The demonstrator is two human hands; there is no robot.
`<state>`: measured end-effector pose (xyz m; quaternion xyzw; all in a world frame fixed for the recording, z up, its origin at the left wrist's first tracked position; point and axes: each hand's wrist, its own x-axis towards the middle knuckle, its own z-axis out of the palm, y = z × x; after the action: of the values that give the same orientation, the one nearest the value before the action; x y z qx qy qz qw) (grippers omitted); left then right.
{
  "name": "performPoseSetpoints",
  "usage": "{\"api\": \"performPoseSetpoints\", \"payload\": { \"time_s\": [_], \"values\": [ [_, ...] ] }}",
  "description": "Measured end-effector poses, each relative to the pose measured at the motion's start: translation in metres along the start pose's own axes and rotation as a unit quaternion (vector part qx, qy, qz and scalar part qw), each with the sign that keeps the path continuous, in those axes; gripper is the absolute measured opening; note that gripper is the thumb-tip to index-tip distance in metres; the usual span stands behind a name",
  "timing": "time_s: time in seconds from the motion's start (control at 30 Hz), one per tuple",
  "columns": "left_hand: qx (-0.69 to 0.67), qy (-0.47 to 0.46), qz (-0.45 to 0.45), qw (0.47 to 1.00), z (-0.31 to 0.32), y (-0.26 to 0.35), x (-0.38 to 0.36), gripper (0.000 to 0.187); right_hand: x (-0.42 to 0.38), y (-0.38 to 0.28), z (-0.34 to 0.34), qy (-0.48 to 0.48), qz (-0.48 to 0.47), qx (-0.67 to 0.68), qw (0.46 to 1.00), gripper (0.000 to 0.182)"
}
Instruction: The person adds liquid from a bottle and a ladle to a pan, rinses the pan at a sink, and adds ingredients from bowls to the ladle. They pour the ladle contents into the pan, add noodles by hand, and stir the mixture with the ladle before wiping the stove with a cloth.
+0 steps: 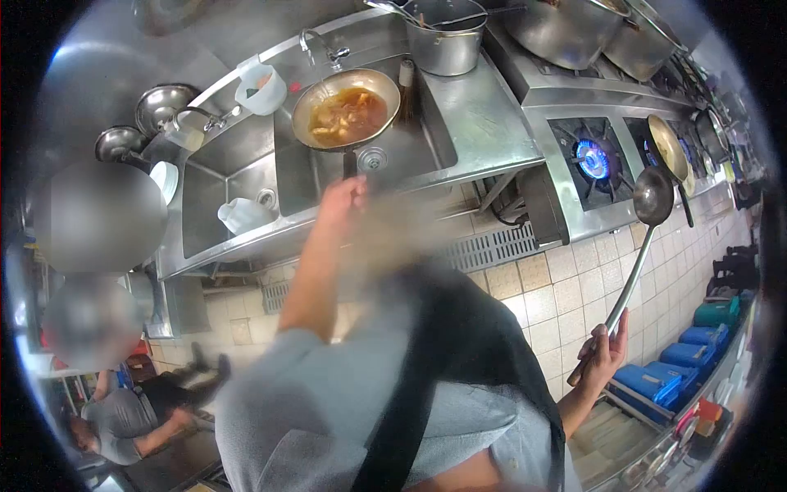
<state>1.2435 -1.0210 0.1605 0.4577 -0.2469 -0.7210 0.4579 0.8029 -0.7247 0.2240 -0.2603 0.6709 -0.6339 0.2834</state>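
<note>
My left hand [343, 201] is closed round the dark handle of a frying pan [361, 79], held over the right-hand basin of the sink [426, 135]. Brownish liquid [351, 111] with pale chunks covers much of the pan's bottom. Out to the right, my right hand [602, 353] grips the long metal shaft of a ladle [653, 197]. The ladle's round bowl points away from me, near the stove and in front of a second pan [668, 148]. A bamboo brush [407, 74] stands just right of the held pan.
A lit burner [593, 158] burns blue on the stove at right. Large pots [566, 33] stand behind it, and another pot [447, 49] sits on the counter. The left basin holds a white plastic jug [244, 216]. Another person [135, 418] is at lower left. Blue bins [648, 381] line the right.
</note>
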Motion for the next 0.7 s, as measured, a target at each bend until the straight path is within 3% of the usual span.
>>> {"api": "performPoseSetpoints", "payload": {
  "time_s": [0.33, 0.63, 0.7],
  "values": [
    [0.063, -0.003, -0.035, 0.997, 0.078, -0.023, -0.022, 0.011, 0.011, 0.003, -0.025, 0.026, 0.024, 0.002, 0.999, 0.060],
    [0.105, -0.156, -0.124, 0.974, 0.172, -0.065, -0.006, 0.010, 0.007, -0.003, -0.039, 0.047, 0.023, 0.021, 0.998, 0.060],
    [0.274, -0.380, 0.064, 0.881, 0.188, -0.084, 0.016, 0.010, 0.000, -0.005, -0.045, 0.054, 0.025, 0.021, 0.998, 0.060]
  ]
}}
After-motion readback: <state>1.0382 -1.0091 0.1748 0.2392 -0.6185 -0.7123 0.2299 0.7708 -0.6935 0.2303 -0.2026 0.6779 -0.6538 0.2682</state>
